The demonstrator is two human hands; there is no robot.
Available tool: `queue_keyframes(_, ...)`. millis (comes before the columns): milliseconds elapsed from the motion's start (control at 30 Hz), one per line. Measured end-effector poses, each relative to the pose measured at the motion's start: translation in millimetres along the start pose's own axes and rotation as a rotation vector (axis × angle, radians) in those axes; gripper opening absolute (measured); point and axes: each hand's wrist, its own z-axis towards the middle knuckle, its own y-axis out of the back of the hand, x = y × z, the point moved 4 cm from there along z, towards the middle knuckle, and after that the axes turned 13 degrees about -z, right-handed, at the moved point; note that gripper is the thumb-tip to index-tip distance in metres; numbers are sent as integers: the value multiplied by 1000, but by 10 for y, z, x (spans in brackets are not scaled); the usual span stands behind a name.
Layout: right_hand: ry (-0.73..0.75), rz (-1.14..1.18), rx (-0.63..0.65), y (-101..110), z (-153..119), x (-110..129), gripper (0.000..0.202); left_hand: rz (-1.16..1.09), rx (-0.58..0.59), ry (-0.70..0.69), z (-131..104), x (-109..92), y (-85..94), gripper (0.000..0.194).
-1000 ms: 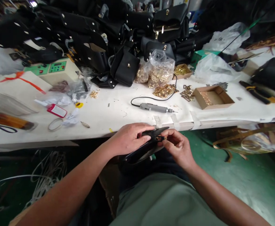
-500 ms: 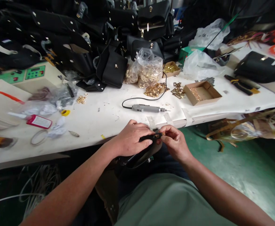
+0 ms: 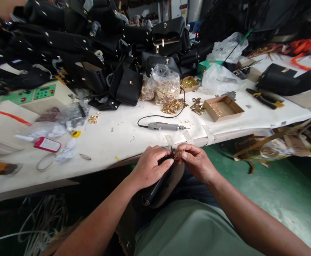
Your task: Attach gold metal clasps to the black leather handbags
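In the head view, a gold part [image 3: 179, 154] is pinched in the right grip [image 3: 197, 161] against the bag [image 3: 153, 192], clasped by the left grip [image 3: 152, 166]. Fitting seems in hand; steady alignment appears called for. Beyond the right grip, small coppery pieces are held in the box [image 3: 231, 114], gold pieces in the sack [image 3: 165, 74].

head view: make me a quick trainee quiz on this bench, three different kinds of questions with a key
1. True or false: the grey corded tool lies on the white table.
2. In the picture, what lies to the right of the larger cardboard box?
A) yellow ring
B) black-and-yellow pliers
C) red bottle
3. What colour is the small fitting at the fingertips of the right hand?

Key: 1. True. 2. B. 3. Gold-coloured.
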Motion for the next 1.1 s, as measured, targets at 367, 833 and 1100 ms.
queue_keyframes(367, 154, -395, 77, -110, 298, 615, 24, -468, -107, 266, -250, 142, 213, 30)
queue_keyframes(833, 107, -365, 145, -237, 629, 436, 27, -782, -166, 463, -243, 381, 267, 40)
queue_keyframes(1100, 99, -345, 258, -306, 632, 357, 26, -662, -192, 498, -210, 317, 374, 36)
